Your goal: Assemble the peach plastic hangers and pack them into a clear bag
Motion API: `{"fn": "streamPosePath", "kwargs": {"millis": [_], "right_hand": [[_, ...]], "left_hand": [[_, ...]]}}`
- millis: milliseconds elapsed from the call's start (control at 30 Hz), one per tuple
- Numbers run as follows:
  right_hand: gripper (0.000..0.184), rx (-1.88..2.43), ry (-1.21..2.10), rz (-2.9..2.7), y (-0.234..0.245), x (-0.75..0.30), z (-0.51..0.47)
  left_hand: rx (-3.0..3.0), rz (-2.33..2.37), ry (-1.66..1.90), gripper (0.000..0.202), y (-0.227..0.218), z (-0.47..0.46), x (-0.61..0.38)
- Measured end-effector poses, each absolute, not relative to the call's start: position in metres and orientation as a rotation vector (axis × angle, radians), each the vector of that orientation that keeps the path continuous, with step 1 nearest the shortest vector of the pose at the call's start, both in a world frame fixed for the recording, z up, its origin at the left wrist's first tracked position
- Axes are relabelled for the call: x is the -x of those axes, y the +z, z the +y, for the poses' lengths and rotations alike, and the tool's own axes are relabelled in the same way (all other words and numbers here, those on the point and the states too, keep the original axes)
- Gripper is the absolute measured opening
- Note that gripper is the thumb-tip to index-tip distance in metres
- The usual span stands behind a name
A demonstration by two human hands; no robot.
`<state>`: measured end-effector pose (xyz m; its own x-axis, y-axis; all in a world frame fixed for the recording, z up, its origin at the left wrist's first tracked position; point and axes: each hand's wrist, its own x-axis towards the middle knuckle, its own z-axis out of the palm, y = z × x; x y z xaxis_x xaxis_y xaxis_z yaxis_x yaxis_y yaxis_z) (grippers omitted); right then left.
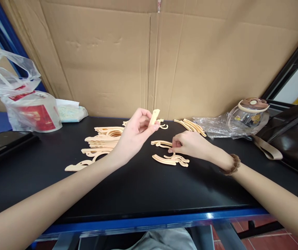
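My left hand (pixel 135 133) is raised over the middle of the table, its thumb and fingers pinching a beige plastic folding-hanger piece (pixel 154 117). A small beige hook (pixel 163 126) shows just beyond the thumb; whether it joins that piece I cannot tell. Lower and to the right, my right hand (pixel 186 144) has its fingertips closed at the end of a curved beige hanger arm (pixel 161 143) at the table top. Right below it lie more curved hanger arms (pixel 164 159). Left of my left hand, partly covered by it, spreads a pile of hanger pieces (pixel 102 140).
Thin beige strips (pixel 190 126) lie at the back right, beside a crumpled clear plastic bag (pixel 211 125) and a clear lidded jar (pixel 249 113). A dark bag (pixel 292 135) is far right. At left are a bagged cup (pixel 35 111), a tissue pack (pixel 72 111) and a phone (pixel 5 144). Cardboard (pixel 107 62) stands behind.
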<state>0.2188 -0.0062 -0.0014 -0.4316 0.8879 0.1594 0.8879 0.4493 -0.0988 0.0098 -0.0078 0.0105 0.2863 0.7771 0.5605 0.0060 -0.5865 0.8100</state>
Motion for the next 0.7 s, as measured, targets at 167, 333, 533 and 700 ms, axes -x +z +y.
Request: {"fn": "streamPosePath", "kwargs": {"millis": [167,333,533,700], "right_hand": [[0.020,1.597,0.004,-2.442,-0.002,-0.214,-0.009],[0.017,1.582,0.120,-2.296,-0.003,-0.216,-0.005],[0.006,1.453,0.353,-2.027,-0.005,-0.227,0.009],[0.010,1.092,0.900,-1.803,-0.003,-0.228,0.012]], "left_hand": [[-2.063,0.658,1.134,0.016,0.005,-0.011,-0.010],[-2.224,0.674,1.026,0.014,0.004,-0.011,-0.010],[-1.885,0.659,1.287,0.011,0.011,-0.007,-0.008],[-1.505,0.798,1.468,0.015,0.011,-0.004,-0.005]]}}
